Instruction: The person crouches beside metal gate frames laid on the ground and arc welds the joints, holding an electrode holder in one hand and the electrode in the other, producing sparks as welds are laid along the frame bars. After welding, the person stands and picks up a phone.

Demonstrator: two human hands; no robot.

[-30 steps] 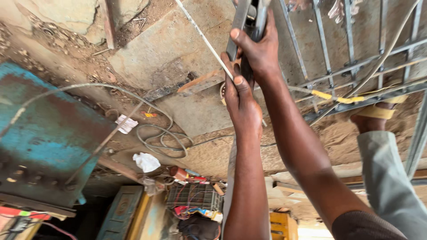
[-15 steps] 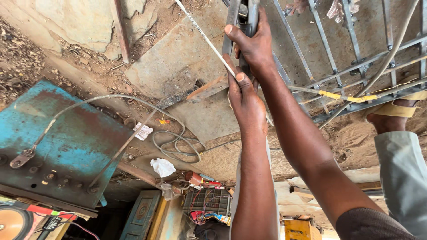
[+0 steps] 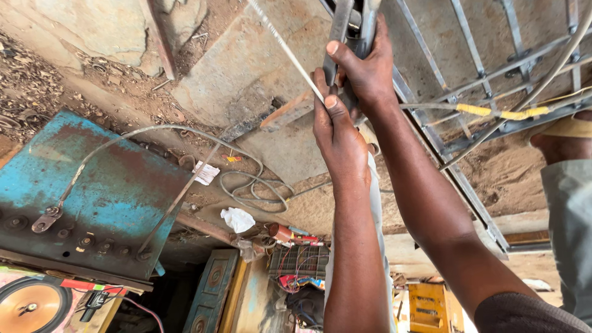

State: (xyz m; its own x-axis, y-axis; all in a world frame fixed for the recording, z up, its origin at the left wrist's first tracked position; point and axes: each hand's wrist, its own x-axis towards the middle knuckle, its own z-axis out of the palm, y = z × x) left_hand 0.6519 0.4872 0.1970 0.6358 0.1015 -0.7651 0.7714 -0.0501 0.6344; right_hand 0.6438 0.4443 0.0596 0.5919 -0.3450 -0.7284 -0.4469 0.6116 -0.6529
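Dusty workshop yard: right hand (image 3: 370,71) and left hand (image 3: 336,132) clamped round grey metal bars (image 3: 353,24), steadying them by thin rod (image 3: 283,46).

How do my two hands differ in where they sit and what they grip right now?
The right hand sits higher, its fingers wrapped around the grey metal bars. The left hand sits just below it, gripping lower down, with a thin metal rod running slantwise past its thumb. The right forearm comes in at a slant; the left rises almost straight up. Both are closed and touching.

Yellow crate-like box (image 3: 430,306) bottom centre-right; no labels, screens.
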